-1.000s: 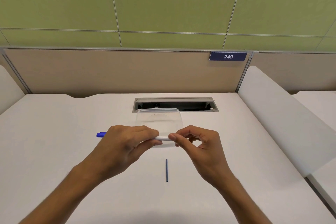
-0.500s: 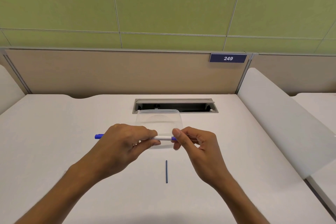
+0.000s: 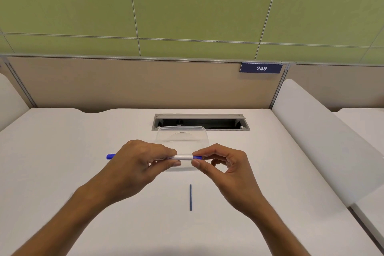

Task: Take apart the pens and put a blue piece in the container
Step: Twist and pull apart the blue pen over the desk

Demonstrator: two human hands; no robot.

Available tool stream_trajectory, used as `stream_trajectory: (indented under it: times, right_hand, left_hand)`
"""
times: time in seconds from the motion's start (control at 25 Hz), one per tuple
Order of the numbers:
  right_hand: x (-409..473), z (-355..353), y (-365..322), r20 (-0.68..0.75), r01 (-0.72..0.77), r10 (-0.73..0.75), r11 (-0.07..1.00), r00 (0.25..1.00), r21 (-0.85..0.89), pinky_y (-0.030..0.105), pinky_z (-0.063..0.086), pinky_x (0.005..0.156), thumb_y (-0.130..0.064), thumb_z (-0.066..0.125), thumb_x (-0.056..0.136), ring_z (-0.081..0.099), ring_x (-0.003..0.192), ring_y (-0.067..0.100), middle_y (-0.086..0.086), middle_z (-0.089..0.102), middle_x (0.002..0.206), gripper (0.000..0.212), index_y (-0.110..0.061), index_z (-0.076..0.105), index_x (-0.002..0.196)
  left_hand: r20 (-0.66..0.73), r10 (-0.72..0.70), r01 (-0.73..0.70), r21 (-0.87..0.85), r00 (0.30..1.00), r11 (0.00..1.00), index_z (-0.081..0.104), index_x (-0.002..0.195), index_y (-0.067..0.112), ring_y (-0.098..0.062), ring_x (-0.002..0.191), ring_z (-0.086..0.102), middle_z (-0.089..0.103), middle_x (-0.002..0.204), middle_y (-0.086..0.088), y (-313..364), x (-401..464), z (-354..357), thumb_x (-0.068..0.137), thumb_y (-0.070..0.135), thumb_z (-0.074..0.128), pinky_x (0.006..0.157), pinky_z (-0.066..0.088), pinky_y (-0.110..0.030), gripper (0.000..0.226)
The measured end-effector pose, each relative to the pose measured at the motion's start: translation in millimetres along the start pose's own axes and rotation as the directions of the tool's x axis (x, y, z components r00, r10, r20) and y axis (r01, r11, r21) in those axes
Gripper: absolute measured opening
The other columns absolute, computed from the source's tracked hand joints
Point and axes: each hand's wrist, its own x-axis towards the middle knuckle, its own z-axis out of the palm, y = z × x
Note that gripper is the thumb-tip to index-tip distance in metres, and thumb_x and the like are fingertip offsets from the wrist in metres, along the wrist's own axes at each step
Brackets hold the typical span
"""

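Observation:
A white-barrelled pen (image 3: 182,157) lies level above the desk, its blue cap end (image 3: 110,156) poking out to the left. My left hand (image 3: 141,162) grips the barrel. My right hand (image 3: 220,164) pinches the small blue piece (image 3: 197,157) at the barrel's right end between thumb and forefinger. A thin dark blue rod (image 3: 190,197) lies on the desk below the hands. The clear plastic container (image 3: 182,134) stands just behind the pen, partly hidden by my fingers.
The white desk (image 3: 62,162) has a grey cable slot (image 3: 200,121) behind the container. A beige partition with a "249" sign (image 3: 261,68) closes the back. A white divider panel (image 3: 324,141) slants along the right side.
My right hand has slid a little rightward, and the blue piece at the barrel's right end now shows between barrel and fingertips. My left hand keeps its grip.

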Motion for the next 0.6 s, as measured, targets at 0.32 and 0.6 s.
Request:
stream_trajectory:
  times: [0.32,0.6]
  right_hand:
    - [1.0,5.2,1.4,-0.018,-0.072,0.072,0.997,0.997,0.011,0.010,0.048,0.070,-0.042,0.066,0.091,0.069,0.072,0.005,-0.009,0.074,0.072,0.021,-0.028,0.074,0.077]
    - [0.3,2.4,3.1,-0.010,-0.049,0.050,0.998,0.999,0.028,0.020,0.054,0.073,-0.026,0.073,0.088,0.071,0.080,0.010,-0.013,0.076,0.080,0.005,-0.029,0.077,0.085]
  left_hand:
    - [0.012,0.032,-0.033,0.084,0.999,0.996,0.069,0.090,0.023,-0.014,0.054,0.046,0.056,0.062,0.009,2.6,1.4,1.6,0.093,0.046,0.046,0.048,0.044,-0.036,0.032]
    - [0.013,0.006,-0.006,0.031,1.000,1.000,0.070,0.091,0.022,-0.015,0.055,0.051,0.059,0.062,0.007,-0.3,0.7,3.7,0.093,0.047,0.046,0.050,0.045,-0.037,0.035]
